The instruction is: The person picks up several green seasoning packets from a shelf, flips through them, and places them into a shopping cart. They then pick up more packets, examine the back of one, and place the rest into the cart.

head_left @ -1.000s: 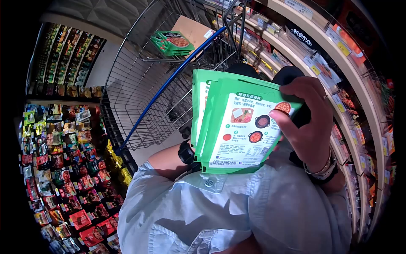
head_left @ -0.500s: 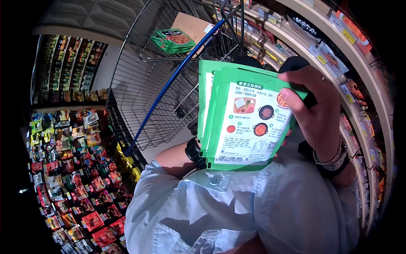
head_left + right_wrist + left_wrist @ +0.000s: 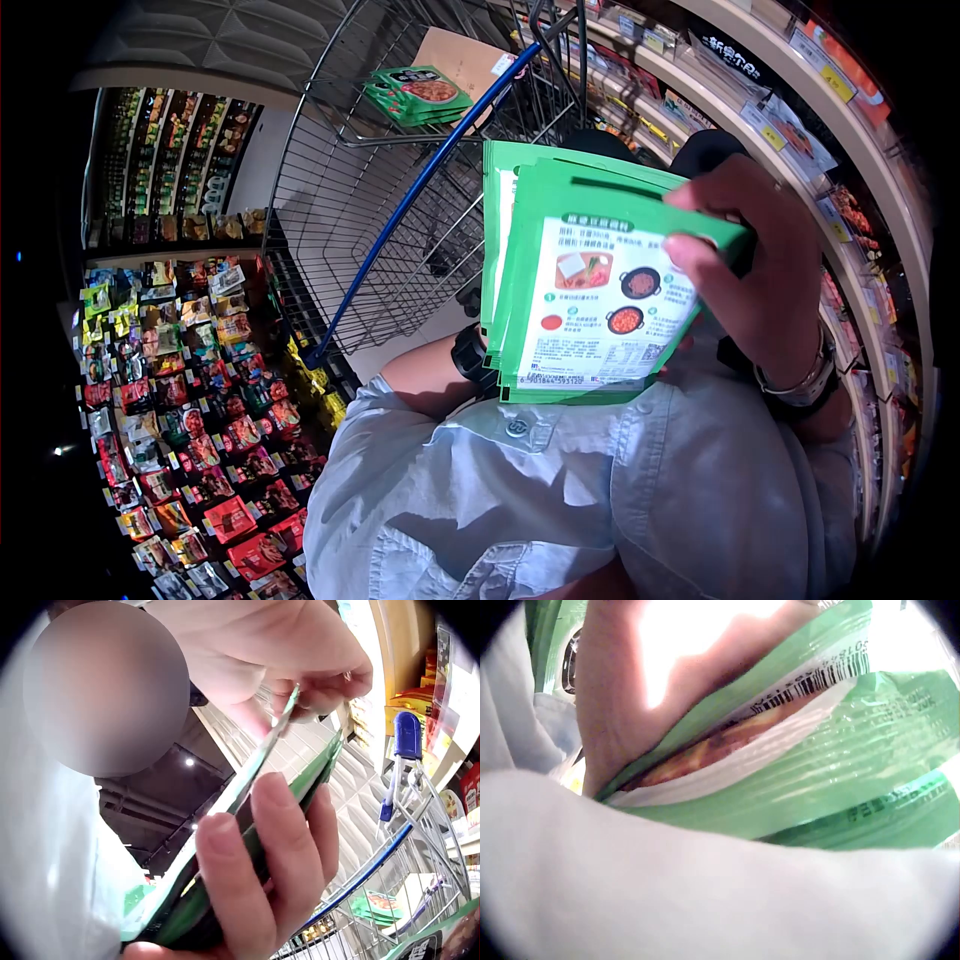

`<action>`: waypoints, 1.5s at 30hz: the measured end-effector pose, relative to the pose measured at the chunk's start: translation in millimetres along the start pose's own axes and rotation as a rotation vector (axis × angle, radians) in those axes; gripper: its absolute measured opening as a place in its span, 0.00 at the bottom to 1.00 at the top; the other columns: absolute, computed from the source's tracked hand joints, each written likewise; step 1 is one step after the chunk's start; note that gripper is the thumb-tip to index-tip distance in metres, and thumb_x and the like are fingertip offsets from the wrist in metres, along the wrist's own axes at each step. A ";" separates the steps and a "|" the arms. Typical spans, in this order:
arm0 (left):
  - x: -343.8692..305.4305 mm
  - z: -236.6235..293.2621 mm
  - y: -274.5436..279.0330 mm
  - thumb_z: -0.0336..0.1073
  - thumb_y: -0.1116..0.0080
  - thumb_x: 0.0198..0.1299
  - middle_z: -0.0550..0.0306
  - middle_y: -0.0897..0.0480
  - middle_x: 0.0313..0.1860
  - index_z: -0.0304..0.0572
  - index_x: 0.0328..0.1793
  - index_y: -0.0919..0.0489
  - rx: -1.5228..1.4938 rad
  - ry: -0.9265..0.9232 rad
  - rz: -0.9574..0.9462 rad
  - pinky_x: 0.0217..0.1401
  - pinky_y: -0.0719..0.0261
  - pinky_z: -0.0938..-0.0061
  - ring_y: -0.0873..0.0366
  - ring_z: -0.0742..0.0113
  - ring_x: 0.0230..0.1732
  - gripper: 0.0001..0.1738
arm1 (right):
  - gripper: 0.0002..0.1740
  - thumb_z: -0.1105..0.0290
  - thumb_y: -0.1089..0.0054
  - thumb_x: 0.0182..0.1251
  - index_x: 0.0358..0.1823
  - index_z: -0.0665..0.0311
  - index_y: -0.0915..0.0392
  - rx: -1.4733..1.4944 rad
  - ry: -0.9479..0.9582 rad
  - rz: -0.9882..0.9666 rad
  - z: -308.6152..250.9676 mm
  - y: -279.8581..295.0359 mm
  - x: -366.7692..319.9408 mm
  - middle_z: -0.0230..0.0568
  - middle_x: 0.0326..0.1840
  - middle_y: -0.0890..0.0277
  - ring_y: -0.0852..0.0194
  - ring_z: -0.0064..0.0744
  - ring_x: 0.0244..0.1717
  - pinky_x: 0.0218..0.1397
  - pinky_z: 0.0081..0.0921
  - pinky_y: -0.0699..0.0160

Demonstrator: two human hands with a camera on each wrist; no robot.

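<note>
Several green mapo tofu seasoning packets (image 3: 610, 290) stand fanned in front of my body in the head view, printed backs facing me. My left hand (image 3: 259, 870) grips the stack from behind; its fingers curl round the packets in the right wrist view. In the head view that hand is hidden by the packets. The left wrist view shows the left hand (image 3: 611, 705) against a packet's barcode end (image 3: 810, 694), with packets spread apart. My right hand (image 3: 755, 265) pinches the front packet's upper right corner between thumb and fingers. The right wrist view shows that packet lifted apart from the others.
A shopping cart (image 3: 365, 245) with a blue handle stands ahead. Green packets (image 3: 425, 92) and a brown board (image 3: 465, 65) lie in its upper seat. Stocked shelves (image 3: 830, 130) curve along the right. A rack of hanging packaged food (image 3: 190, 420) is at the left.
The stack and my right hand have shifted slightly right in the head view, as has the cart. My right thumb has slid up from the printed pictures toward the packet's upper corner.
</note>
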State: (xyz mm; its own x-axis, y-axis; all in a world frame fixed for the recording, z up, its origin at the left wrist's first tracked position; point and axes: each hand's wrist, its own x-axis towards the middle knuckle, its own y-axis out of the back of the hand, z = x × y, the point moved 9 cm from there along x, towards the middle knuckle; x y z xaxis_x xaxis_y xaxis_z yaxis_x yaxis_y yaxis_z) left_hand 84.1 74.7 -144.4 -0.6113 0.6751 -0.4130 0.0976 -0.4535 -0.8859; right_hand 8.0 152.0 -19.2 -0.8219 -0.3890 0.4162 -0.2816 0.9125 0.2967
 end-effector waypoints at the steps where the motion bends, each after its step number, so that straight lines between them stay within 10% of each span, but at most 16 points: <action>1: -0.5 1.2 0.1 0.58 0.64 0.60 0.40 0.33 0.53 0.39 0.66 0.45 -0.002 -0.006 -0.008 0.53 0.32 0.56 0.32 0.45 0.51 0.36 | 0.07 0.78 0.43 0.44 0.29 0.69 0.26 0.001 0.001 -0.001 -2.9 4.3 -0.6 0.37 0.24 0.30 0.34 0.26 0.24 0.29 0.20 0.37; 8: -4.7 5.9 2.7 0.58 0.63 0.60 0.41 0.32 0.52 0.39 0.66 0.44 -0.002 -0.028 -0.019 0.52 0.32 0.57 0.32 0.47 0.50 0.35 | 0.09 0.82 0.43 0.36 0.24 0.65 0.27 0.037 0.317 -0.262 -37.4 -0.4 -11.8 0.35 0.23 0.33 0.38 0.27 0.24 0.27 0.22 0.40; 14: -4.9 5.2 3.1 0.57 0.63 0.60 0.42 0.32 0.51 0.39 0.65 0.44 0.000 -0.038 -0.025 0.52 0.32 0.58 0.32 0.48 0.49 0.35 | 0.11 0.77 0.41 0.45 0.29 0.66 0.34 -0.286 0.201 -0.199 -22.9 -6.9 -12.3 0.54 0.51 0.32 0.29 0.44 0.43 0.43 0.31 0.30; 23: -8.7 8.7 4.1 0.57 0.62 0.60 0.44 0.32 0.49 0.39 0.65 0.43 0.012 -0.055 -0.031 0.50 0.32 0.59 0.32 0.50 0.47 0.35 | 0.11 0.66 0.39 0.46 0.25 0.61 0.32 -0.364 0.454 -0.239 -53.8 -9.7 -20.0 0.46 0.40 0.27 0.29 0.42 0.36 0.47 0.46 0.36; 36: -10.9 11.3 6.9 0.56 0.60 0.59 0.46 0.32 0.47 0.39 0.64 0.42 0.028 -0.077 -0.031 0.48 0.31 0.61 0.32 0.52 0.45 0.35 | 0.09 0.69 0.39 0.43 0.27 0.60 0.28 -0.137 0.550 -0.207 -52.6 -9.7 -27.9 0.40 0.30 0.28 0.26 0.36 0.27 0.33 0.33 0.23; 45: -13.3 12.9 7.4 0.56 0.59 0.59 0.47 0.32 0.45 0.39 0.64 0.42 0.039 -0.099 -0.036 0.47 0.31 0.63 0.32 0.54 0.44 0.34 | 0.09 0.68 0.39 0.45 0.26 0.62 0.29 -0.112 0.549 -0.171 -54.1 -7.8 -27.6 0.46 0.37 0.27 0.30 0.34 0.21 0.21 0.27 0.34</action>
State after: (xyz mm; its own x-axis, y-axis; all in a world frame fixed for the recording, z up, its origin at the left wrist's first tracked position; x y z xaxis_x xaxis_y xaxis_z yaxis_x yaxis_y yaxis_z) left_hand 82.8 54.9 -142.8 -0.6883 0.6315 -0.3569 0.0450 -0.4539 -0.8899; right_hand 59.7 148.8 13.6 -0.3841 -0.5658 0.7296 -0.3094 0.8234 0.4757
